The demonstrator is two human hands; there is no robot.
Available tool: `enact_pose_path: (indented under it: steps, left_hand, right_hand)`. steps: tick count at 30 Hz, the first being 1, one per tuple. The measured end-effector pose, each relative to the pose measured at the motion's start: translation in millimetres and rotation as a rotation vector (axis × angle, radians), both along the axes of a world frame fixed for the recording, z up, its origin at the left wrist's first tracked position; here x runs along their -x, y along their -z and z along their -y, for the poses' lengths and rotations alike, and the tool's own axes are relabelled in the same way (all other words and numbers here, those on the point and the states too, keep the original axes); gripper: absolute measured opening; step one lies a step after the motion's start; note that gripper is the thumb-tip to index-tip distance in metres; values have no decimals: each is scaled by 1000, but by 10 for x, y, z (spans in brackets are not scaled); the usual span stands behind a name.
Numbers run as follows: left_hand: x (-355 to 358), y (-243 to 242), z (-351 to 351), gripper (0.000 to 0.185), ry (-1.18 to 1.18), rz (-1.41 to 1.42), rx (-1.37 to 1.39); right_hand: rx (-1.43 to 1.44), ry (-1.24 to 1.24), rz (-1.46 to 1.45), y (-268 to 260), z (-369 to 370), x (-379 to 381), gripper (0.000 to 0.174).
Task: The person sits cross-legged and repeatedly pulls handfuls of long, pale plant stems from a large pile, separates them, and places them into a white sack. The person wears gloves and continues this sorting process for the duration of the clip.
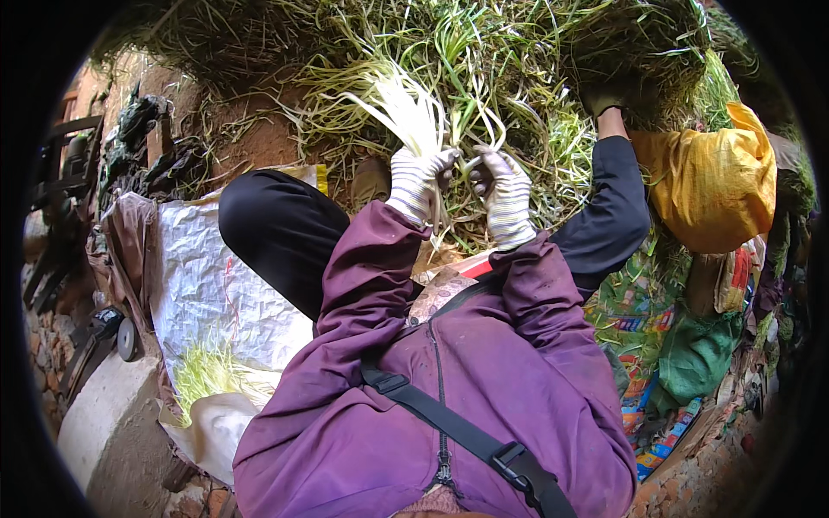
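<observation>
A bundle of pale, long-leaved stalks fans out upward from my left hand, which is closed around its lower end. My right hand pinches a few looser stalks that bend over above the fingers. Both hands wear striped, pale knit gloves with darkened fingertips and are close together in front of my lap. Beneath and beyond them spreads a large heap of green and yellowish leafy stalks. Some of the held stalks are hidden behind the gloved fingers.
To the left lies a white woven plastic sheet, with a pile of pale stalks near its lower end. A concrete block stands beyond it. At right are a yellow sack and a green sack.
</observation>
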State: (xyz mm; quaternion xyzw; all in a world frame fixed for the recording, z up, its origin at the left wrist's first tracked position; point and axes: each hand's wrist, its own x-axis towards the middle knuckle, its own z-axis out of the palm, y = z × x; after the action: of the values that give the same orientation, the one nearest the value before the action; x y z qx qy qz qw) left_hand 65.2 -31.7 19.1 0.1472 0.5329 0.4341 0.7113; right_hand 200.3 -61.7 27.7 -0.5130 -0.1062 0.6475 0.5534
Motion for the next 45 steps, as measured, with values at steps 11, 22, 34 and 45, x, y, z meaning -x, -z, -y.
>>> enact_pose_path:
  steps: [11,22,34,45]
  left_hand:
    - [201,113,-113,22,-333,-83,16]
    - [532,477,-206,32,263,-1075,-237]
    - [456,-114,55,42,173,104,-155]
    - [470,-77,329,40,159,140,-68]
  right_hand:
    - [-412,336,-8,-868,617,-648,18]
    - [-631,338,129,-1934,473,-1646,14]
    - [-235,-506,-5,-362,-686,-10,26]
    - [-243,-568,325,87,-1546,-177,26]
